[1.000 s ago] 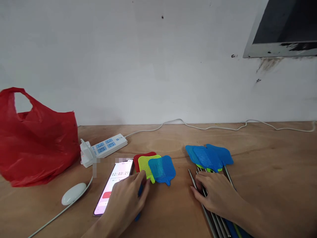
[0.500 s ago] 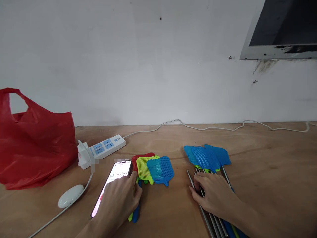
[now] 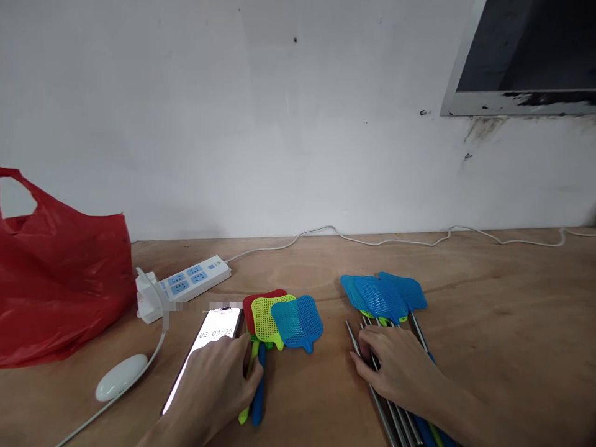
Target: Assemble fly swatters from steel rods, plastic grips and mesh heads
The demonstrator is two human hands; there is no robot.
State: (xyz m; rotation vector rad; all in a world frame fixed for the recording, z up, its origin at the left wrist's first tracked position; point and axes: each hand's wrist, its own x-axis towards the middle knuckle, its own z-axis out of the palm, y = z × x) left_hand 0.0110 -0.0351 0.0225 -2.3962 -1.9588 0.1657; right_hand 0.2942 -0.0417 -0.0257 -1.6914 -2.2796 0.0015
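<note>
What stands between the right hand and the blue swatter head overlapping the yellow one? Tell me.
The upper end of the leftmost metal rod pokes out beside the right hand, on the side toward the blue swatter head. Past that, nothing visible stands in the way.

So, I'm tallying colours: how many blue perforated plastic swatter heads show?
4: one head beyond the left hand, three overlapping heads beyond the right hand; more may be hidden.
</note>
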